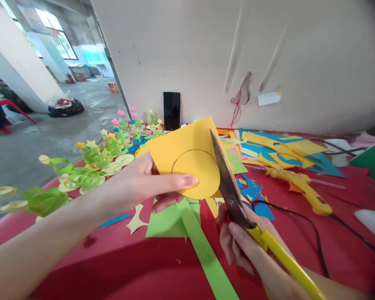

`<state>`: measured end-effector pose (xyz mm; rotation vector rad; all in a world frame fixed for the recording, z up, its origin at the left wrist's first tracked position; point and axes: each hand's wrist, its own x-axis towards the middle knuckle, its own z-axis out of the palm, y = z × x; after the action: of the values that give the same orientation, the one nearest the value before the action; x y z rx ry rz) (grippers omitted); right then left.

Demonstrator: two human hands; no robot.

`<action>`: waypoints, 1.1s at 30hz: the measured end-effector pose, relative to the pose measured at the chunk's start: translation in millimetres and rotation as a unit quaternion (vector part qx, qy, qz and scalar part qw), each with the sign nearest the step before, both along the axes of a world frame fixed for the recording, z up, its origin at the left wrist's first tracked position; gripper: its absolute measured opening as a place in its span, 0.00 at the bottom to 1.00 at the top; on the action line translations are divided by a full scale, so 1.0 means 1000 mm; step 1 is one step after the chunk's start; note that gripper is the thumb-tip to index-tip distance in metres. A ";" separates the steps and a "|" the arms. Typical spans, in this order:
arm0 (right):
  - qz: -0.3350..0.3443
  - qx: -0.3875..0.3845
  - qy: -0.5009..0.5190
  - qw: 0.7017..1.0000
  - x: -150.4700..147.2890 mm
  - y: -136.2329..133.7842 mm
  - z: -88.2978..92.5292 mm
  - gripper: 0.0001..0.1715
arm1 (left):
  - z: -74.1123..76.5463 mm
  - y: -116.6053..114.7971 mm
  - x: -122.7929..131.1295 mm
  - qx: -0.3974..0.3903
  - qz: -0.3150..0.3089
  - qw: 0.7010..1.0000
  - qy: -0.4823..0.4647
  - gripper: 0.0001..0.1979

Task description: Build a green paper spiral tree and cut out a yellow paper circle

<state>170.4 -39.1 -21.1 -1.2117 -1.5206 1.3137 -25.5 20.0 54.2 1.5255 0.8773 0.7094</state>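
Note:
My left hand pinches a sheet of yellow paper, thumb on top and fingers beneath. A circle is drawn on the paper in dark line, and its lower edge is cut along the curve. My right hand grips a pair of scissors with yellow handles. The blades point up and away, lying along the right side of the circle with the yellow paper at them. Under the hands, green paper and a long green strip lie on the red tabletop.
Curled green paper plants with star tops line the table's left side. A yellow glue gun with a black cord lies at right, near yellow and blue paper scraps. A black phone leans on the white panel behind.

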 end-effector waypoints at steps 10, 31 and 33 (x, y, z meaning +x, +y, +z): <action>0.019 0.023 -0.023 0.999 0.004 -0.001 0.006 0.11 | 0.001 -0.001 -0.003 0.004 0.002 1.000 0.026 0.13; 0.048 0.055 -0.138 0.988 0.008 0.001 0.015 0.15 | 0.005 0.004 -0.009 -0.028 -0.015 0.999 -0.035 0.03; 0.049 0.057 -0.145 0.987 0.008 0.000 0.016 0.15 | 0.006 0.005 -0.009 -0.029 -0.017 0.999 -0.040 0.03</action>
<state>178.8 -38.6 -5.0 -1.3124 -1.8568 1.1300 -34.0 24.9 60.0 1.4481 0.8038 0.7106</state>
